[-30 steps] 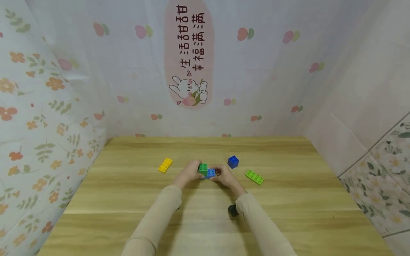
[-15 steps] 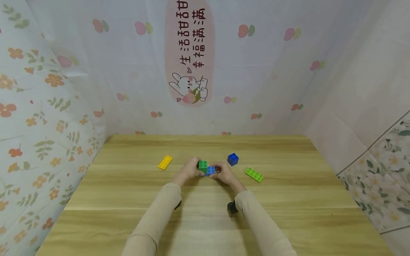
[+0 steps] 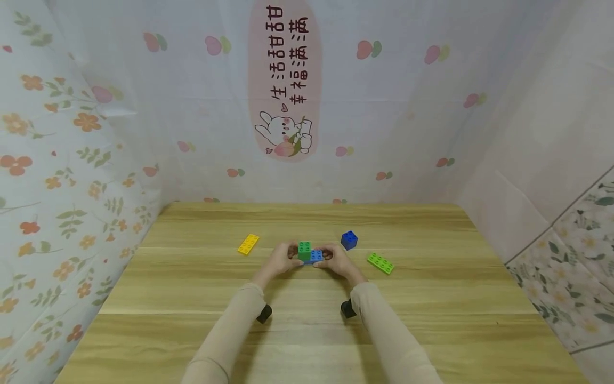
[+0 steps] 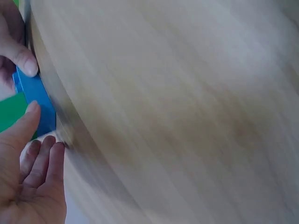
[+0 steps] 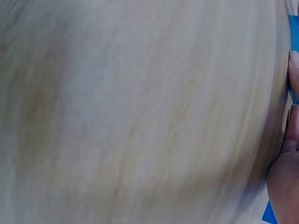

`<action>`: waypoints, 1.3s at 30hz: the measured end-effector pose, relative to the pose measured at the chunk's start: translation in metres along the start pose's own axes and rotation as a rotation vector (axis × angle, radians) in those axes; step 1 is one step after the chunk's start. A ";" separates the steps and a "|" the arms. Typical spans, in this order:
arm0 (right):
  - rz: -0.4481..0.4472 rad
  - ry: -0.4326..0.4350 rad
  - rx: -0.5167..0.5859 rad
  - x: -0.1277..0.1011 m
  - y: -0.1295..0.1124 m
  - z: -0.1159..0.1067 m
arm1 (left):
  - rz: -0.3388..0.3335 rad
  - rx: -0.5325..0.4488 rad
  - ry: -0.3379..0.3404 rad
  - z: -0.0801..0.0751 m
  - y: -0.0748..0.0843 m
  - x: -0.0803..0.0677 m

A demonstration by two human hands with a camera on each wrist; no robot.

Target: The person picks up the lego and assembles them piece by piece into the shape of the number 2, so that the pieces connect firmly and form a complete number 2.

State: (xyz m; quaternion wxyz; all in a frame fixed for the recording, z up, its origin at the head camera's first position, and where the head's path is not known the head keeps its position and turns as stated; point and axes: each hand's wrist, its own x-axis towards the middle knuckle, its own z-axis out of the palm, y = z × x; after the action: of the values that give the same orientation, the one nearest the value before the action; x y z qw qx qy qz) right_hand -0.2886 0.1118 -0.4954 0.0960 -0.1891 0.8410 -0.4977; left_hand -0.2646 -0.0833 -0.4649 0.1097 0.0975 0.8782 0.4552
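Near the middle of the wooden table [image 3: 192, 298], the left hand [image 3: 280, 260] grips the green brick [image 3: 304, 249] while the right hand [image 3: 337, 260] pinches the light blue brick [image 3: 315, 256] — the two bricks touch, green sitting higher; just beyond the right hand lies a dark blue cube [image 3: 349, 240]; right of it a lime plate [image 3: 381, 263]; off to the left, well apart, a yellow plate [image 3: 248, 244].

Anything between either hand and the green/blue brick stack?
Nothing visible. The left hand and right hand already hold the green brick and light blue brick from either side. The dark blue brick, lime plate and yellow plate lie apart on the table.
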 end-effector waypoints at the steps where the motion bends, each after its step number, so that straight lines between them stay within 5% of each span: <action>1: 0.011 0.005 0.000 0.000 0.001 0.000 | -0.007 -0.006 0.008 -0.002 -0.002 -0.001; 8: 0.054 0.030 -0.023 -0.001 0.001 -0.004 | -0.014 0.008 0.136 -0.030 -0.017 -0.011; 17: 0.045 0.032 -0.037 0.000 0.004 -0.010 | -0.147 -0.014 0.344 -0.069 -0.035 -0.016; 24: 0.063 0.024 -0.022 -0.001 0.005 -0.008 | -0.267 0.025 0.350 -0.075 -0.043 -0.024; 39: 0.063 0.012 -0.003 -0.001 0.000 -0.001 | -0.333 0.136 0.351 -0.072 -0.054 -0.029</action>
State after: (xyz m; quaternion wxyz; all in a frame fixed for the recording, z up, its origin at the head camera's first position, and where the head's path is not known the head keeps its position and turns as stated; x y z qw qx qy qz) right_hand -0.2881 0.1125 -0.4951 0.1061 -0.1598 0.8479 -0.4943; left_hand -0.2612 -0.1775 -0.4656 0.0222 -0.1220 0.9164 0.3805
